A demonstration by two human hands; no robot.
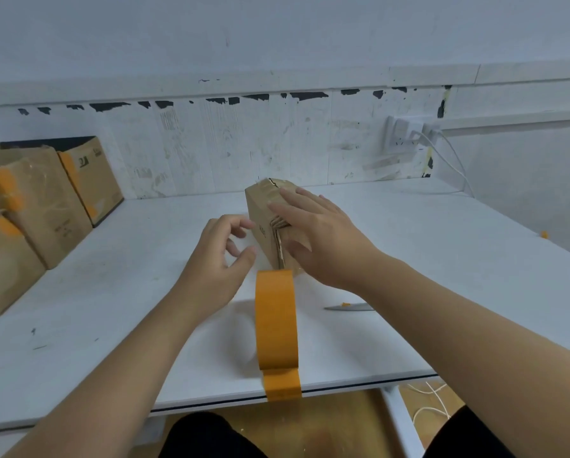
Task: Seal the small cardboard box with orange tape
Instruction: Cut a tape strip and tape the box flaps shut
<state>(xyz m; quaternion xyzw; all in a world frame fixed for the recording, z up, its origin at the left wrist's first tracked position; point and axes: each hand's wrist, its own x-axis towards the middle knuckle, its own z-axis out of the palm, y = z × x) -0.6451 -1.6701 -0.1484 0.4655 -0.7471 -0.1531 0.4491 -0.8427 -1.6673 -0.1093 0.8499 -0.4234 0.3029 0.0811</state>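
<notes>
White table [409, 246], boxes stacked left; right hand [313, 233] flat on box [260, 209], left hand [224, 256] loose, empty (flaps untaped); next, grab tape [276, 320]

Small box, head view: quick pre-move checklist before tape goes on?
1. Small cardboard box steadied: ok, right hand lies flat on its top.
2. Near-end flaps closed: not ok, the flap edges there gape and look ragged.
3. Orange tape within reach: ok, the roll stands on edge just in front of the box, a loose tail hanging over the table edge.
4. Left hand free to pick up tape: ok, fingers loosely curled, holding nothing.
5. Knife clear of the hands: ok, it lies on the table under the right forearm.
6. Far-end seam: cannot tell.
</notes>
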